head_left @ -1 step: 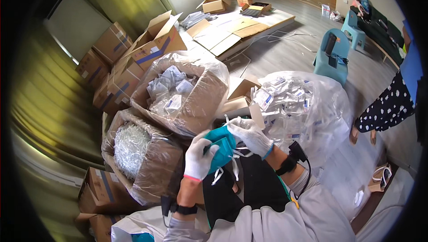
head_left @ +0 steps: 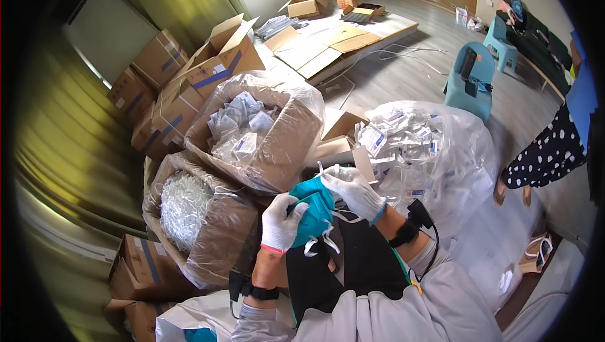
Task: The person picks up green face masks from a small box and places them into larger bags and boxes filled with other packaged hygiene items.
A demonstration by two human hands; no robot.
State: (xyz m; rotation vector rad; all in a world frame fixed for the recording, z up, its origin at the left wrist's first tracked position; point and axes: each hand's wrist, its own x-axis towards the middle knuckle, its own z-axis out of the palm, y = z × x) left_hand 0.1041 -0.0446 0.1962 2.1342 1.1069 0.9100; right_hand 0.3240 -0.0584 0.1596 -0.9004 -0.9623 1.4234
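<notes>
My left hand (head_left: pixel 282 222), in a white knit glove, grips the left side of a teal face mask (head_left: pixel 313 211) with white ties. The mask looks folded and stands over my lap. My right hand (head_left: pixel 353 186), gloved the same way, pinches its upper right corner. One white tie pokes up by the right fingers, while others dangle below the mask and beside the right wrist. Beyond my hands stands a carton lined with clear plastic (head_left: pixel 296 134), holding white packets (head_left: pixel 242 125). Left of it, another lined carton (head_left: pixel 230 232) is heaped with thin white strips (head_left: pixel 184 211).
A large clear bag (head_left: pixel 469 159) of labelled packets lies to my right. A white bag (head_left: pixel 179 320) with something teal inside is at lower left. Cartons (head_left: pixel 211 68) line the curtain side. A low platform (head_left: pixel 378 36) holds flattened cardboard. A person (head_left: pixel 545 147) stands beyond a blue chair (head_left: pixel 469 84).
The teal mask has shifted a little in my fingers and its folds sit differently. The hanging ties have swung slightly. Both hands keep nearly the same place.
</notes>
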